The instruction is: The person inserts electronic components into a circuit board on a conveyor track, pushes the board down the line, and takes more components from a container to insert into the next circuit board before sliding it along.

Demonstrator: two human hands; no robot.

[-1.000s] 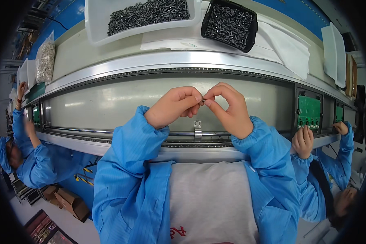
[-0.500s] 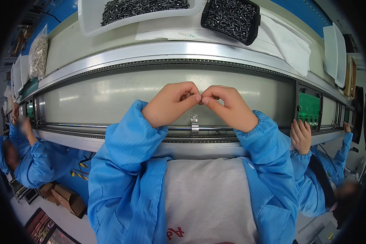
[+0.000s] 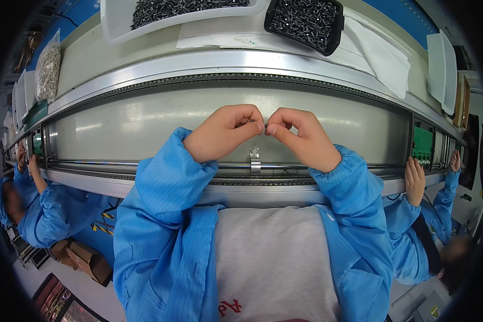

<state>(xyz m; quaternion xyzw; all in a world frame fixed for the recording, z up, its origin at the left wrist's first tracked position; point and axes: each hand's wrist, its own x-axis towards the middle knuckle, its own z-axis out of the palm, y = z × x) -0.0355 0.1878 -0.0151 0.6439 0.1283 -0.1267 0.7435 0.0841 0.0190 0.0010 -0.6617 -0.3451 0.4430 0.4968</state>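
Over the middle of the conveyor, my left hand (image 3: pixel 224 131) and my right hand (image 3: pixel 305 134) meet almost fingertip to fingertip. Each is closed in a pinch, thumb against forefinger. A tiny dark bit shows between the fingertips, too small to name; the curled fingers cover the rest. Below the hands, a small metal bracket (image 3: pixel 255 160) sits on the conveyor's rod. Beyond the far rail stand a white bin (image 3: pixel 185 22) and a black bin (image 3: pixel 333 42), both holding many small black parts.
White sheets (image 3: pixel 378 64) lie under the black bin. A green circuit board (image 3: pixel 423 144) in a dark frame is on the conveyor at right, a co-worker's hand (image 3: pixel 414 181) at it. Another co-worker (image 3: pixel 43 214) works at left. A filled clear bag (image 3: pixel 48 70) stands far left.
The framed circuit board at right has shifted further right, and the co-worker's hand has moved along with it. My hands stay pinched together, with a slightly wider gap between the fingertips.
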